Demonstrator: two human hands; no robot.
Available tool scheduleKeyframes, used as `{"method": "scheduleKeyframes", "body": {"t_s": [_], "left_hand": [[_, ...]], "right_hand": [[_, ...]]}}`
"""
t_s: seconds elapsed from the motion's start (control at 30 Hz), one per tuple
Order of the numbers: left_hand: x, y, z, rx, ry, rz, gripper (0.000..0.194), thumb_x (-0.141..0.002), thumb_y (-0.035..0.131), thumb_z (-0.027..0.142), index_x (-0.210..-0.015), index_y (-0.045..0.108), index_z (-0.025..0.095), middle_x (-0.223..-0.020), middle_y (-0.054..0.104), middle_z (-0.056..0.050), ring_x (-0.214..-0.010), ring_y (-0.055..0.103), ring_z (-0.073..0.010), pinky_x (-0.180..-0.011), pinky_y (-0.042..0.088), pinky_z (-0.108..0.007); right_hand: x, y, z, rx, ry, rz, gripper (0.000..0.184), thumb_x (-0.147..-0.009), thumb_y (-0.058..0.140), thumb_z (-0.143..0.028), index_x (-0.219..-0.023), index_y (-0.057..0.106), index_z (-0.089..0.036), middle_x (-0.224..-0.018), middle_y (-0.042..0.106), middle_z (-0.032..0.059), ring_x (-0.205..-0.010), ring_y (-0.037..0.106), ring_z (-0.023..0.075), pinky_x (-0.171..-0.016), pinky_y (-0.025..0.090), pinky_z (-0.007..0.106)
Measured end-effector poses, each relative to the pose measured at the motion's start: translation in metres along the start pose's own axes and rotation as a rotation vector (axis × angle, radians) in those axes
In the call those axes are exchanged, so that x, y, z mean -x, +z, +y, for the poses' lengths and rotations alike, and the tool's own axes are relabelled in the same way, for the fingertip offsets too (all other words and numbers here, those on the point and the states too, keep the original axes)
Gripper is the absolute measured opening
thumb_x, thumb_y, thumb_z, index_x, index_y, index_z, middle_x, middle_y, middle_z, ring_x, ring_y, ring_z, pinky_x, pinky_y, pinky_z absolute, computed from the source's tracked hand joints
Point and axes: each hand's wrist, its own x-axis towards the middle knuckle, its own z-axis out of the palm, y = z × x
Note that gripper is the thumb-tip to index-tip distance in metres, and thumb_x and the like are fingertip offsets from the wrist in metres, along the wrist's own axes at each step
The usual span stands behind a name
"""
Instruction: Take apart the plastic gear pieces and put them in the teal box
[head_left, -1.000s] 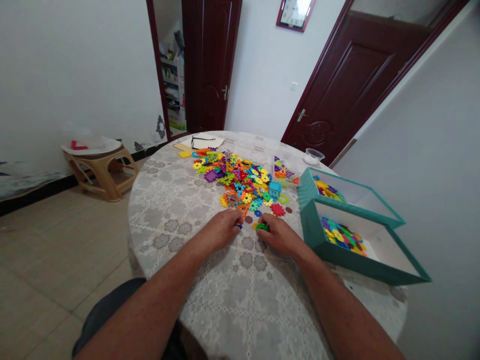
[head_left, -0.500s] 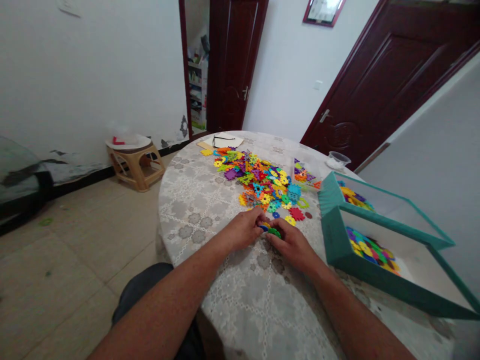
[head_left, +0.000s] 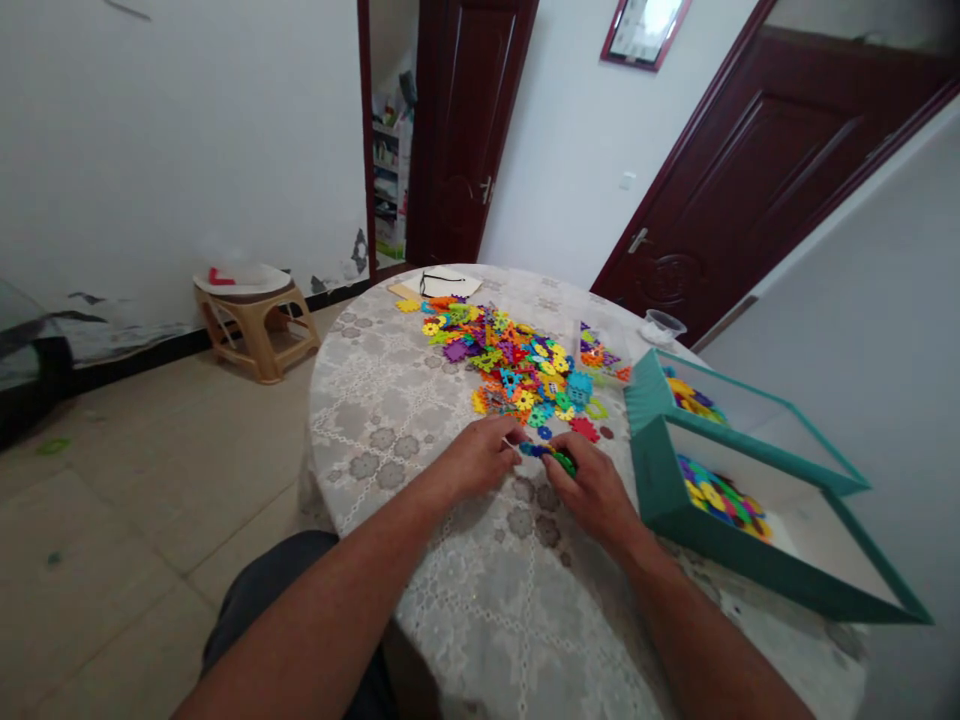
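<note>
My right hand (head_left: pixel 589 478) is closed on a small row of joined interlocking plastic discs (head_left: pixel 536 450), with blue, yellow and green pieces showing. The green end lies by its thumb and fingers. My left hand (head_left: pixel 480 455) has its thumb and bent fingers at the blue end of the row, in a loose pinch. Its exact contact with the blue piece is hard to make out. Just beyond both hands spreads a heap of loose, colourful plastic discs (head_left: pixel 517 360). A red square piece (head_left: pixel 584 429) and a small blue disc (head_left: pixel 544 433) lie nearest the hands.
A patterned cloth covers the round table (head_left: pixel 390 400). To the right stands an open green box (head_left: pixel 750 555) with more pieces inside. Glasses (head_left: pixel 442 280) rest on paper at the far edge, and a clear plastic tub (head_left: pixel 666 322) sits far right. A stool (head_left: pixel 262 335) stands beyond the left side.
The joined discs show more of their blue end now, as my left fingers have moved slightly away to the left. The view has shifted a little.
</note>
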Motion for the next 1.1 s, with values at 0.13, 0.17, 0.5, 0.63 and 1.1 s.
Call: {"method": "scheduleKeyframes", "body": {"t_s": [0.13, 0.17, 0.5, 0.63, 1.1], "left_hand": [[-0.003, -0.004, -0.002, 0.051, -0.013, 0.011, 0.013, -0.084, 0.061, 0.015, -0.093, 0.069, 0.021, -0.097, 0.075, -0.005, -0.089, 0.067, -0.0183, -0.080, 0.049, -0.029], [-0.004, -0.004, -0.002, 0.061, -0.019, 0.001, 0.012, -0.084, 0.061, 0.015, -0.091, 0.069, 0.020, -0.096, 0.075, -0.005, -0.088, 0.067, -0.0180, -0.079, 0.049, -0.028], [0.000, -0.012, 0.005, -0.162, 0.006, 0.084, 0.014, -0.086, 0.055, 0.013, -0.084, 0.067, 0.020, -0.086, 0.071, -0.002, -0.082, 0.063, -0.0177, -0.076, 0.044, -0.029], [0.000, -0.012, 0.003, -0.186, 0.006, 0.093, 0.012, -0.088, 0.057, 0.017, -0.084, 0.068, 0.021, -0.087, 0.071, -0.003, -0.081, 0.063, -0.0179, -0.075, 0.043, -0.029], [-0.001, -0.015, 0.001, -0.197, 0.007, 0.104, 0.012, -0.088, 0.056, 0.019, -0.083, 0.067, 0.021, -0.085, 0.070, -0.002, -0.081, 0.063, -0.0184, -0.075, 0.043, -0.030]], "right_hand": [[0.001, -0.039, 0.006, 0.082, 0.094, 0.135, 0.018, -0.094, 0.057, -0.040, -0.096, 0.063, -0.024, -0.089, 0.069, 0.0042, -0.081, 0.060, 0.0216, -0.075, 0.044, 0.031], [0.001, -0.048, 0.009, 0.098, 0.122, 0.164, 0.019, -0.093, 0.057, -0.042, -0.096, 0.063, -0.023, -0.088, 0.069, 0.0037, -0.079, 0.060, 0.0213, -0.074, 0.044, 0.031], [0.021, -0.123, 0.069, 0.586, 0.279, 0.457, 0.023, -0.089, 0.057, -0.039, -0.098, 0.067, -0.021, -0.092, 0.071, 0.0092, -0.079, 0.061, 0.0238, -0.073, 0.041, 0.033], [0.029, -0.129, 0.090, 0.768, 0.403, 0.450, 0.022, -0.091, 0.054, -0.035, -0.098, 0.068, -0.019, -0.090, 0.069, 0.0116, -0.079, 0.060, 0.0258, -0.073, 0.042, 0.036], [-0.013, -0.019, 0.034, 0.550, 0.156, 0.006, 0.032, -0.097, 0.048, -0.013, -0.125, 0.063, -0.015, -0.126, 0.066, 0.0162, -0.115, 0.063, 0.0234, -0.098, 0.046, 0.029]]}}
